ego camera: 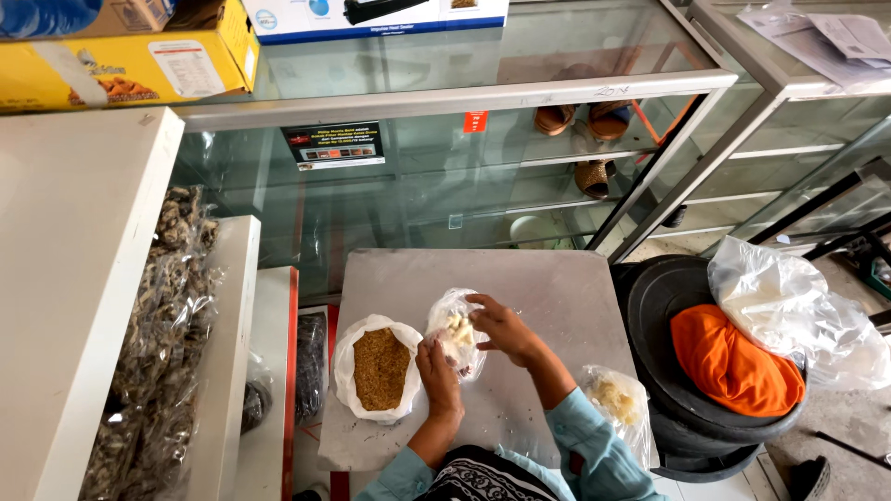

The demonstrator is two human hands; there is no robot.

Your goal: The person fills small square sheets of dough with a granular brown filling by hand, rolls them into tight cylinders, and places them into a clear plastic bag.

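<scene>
Both hands grip a small clear bag of pale pieces (456,336) on a grey table (557,288), the left hand (436,369) pinching its near lower edge, the right hand (502,327) closed over its far top, an open bag of brown grain (380,368) lying just left.

Table (557,288): matt grey metal, smooth, lightly scuffed. Small bag (455,334): thin clear plastic, glossy, crinkled. Open bag (379,371): white plastic holding coarse brown grain. Cabinet (418,186): glossy glass, metal frame. Tub (654,306): black matt plastic. Orange cloth (733,366): soft, matt.

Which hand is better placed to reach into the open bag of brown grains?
Probably the left hand. It holds the lower edge of the small clear bag, right beside the open bag of brown grains. The right hand is on the far side of the clear bag.
</scene>
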